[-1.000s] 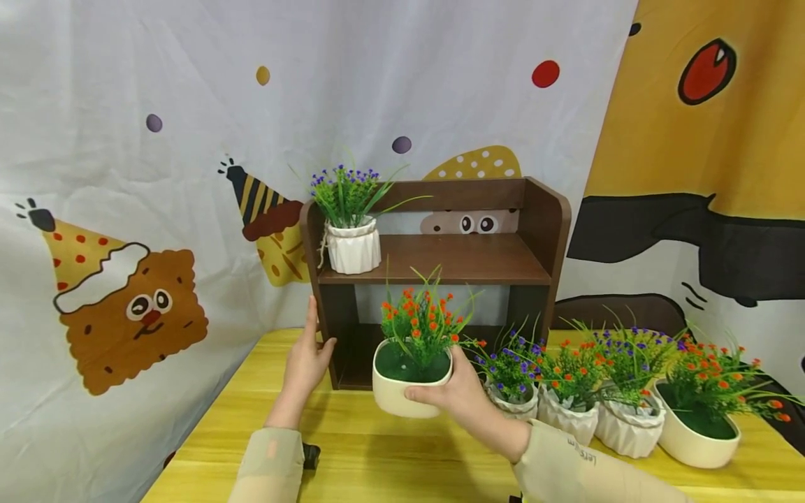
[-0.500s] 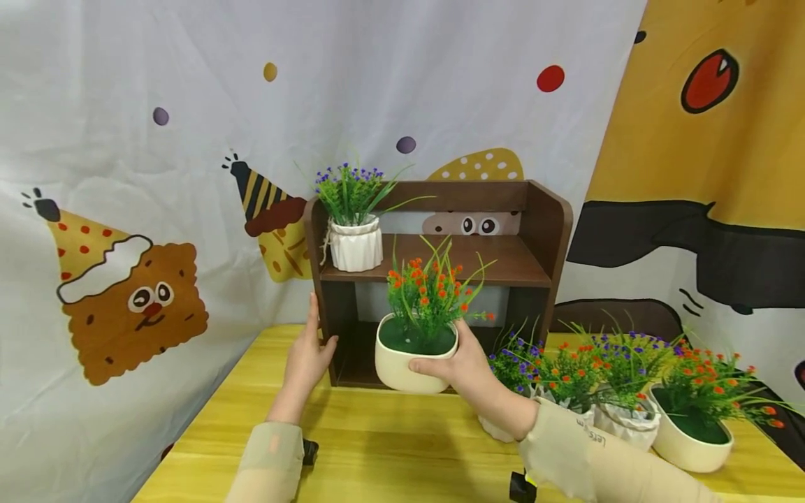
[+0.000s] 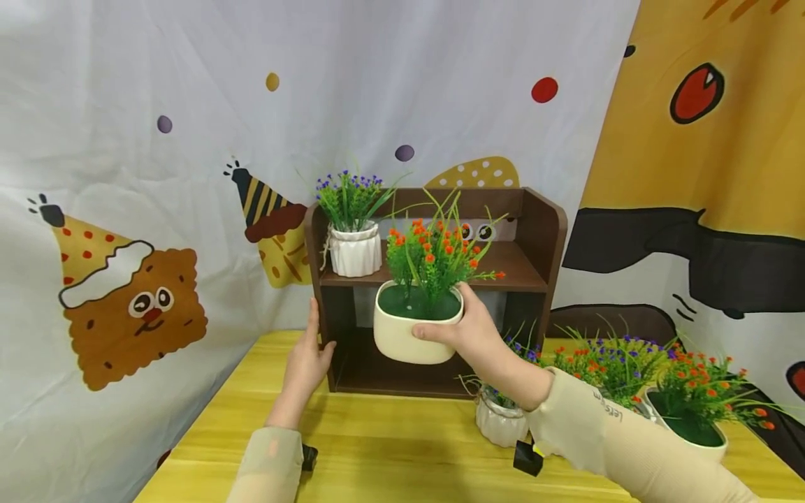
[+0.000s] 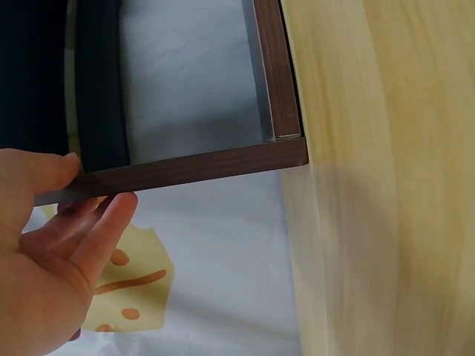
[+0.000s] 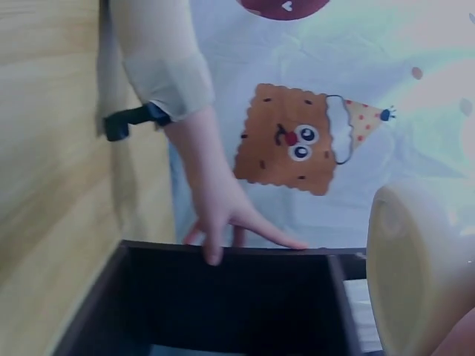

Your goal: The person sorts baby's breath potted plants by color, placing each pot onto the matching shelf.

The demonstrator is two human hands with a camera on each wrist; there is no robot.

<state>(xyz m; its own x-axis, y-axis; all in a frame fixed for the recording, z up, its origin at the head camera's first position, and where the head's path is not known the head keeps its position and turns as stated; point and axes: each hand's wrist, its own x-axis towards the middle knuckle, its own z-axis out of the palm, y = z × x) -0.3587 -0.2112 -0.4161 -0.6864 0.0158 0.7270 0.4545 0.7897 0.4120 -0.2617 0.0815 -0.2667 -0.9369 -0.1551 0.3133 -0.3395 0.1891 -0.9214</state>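
Note:
My right hand [image 3: 468, 335] grips a cream oval flower pot [image 3: 415, 339] by its right side, thumb across the front. Orange-red flowers and long grass blades [image 3: 434, 251] rise from it. The pot is in the air before the brown two-tier shelf [image 3: 547, 258], near the upper board's height; its pale underside [image 5: 404, 259] shows in the right wrist view. My left hand [image 3: 308, 367] holds the shelf's left side panel [image 4: 200, 163], thumb on the inner side and fingers along the outside. A white pleated pot [image 3: 355, 250] with purple flowers stands on the upper board's left end.
At the right, several more potted plants stand on the wooden table [image 3: 377, 447]: a white pot [image 3: 499, 423] with purple flowers, a cream pot [image 3: 701, 447] with orange ones, and others partly hidden behind my right arm. A cartoon-printed cloth [image 3: 207, 105] hangs behind.
My right hand has raised the orange-flowered pot from below the upper board to near its level, its flowers now overlapping that board. The left hand stays on the shelf's side.

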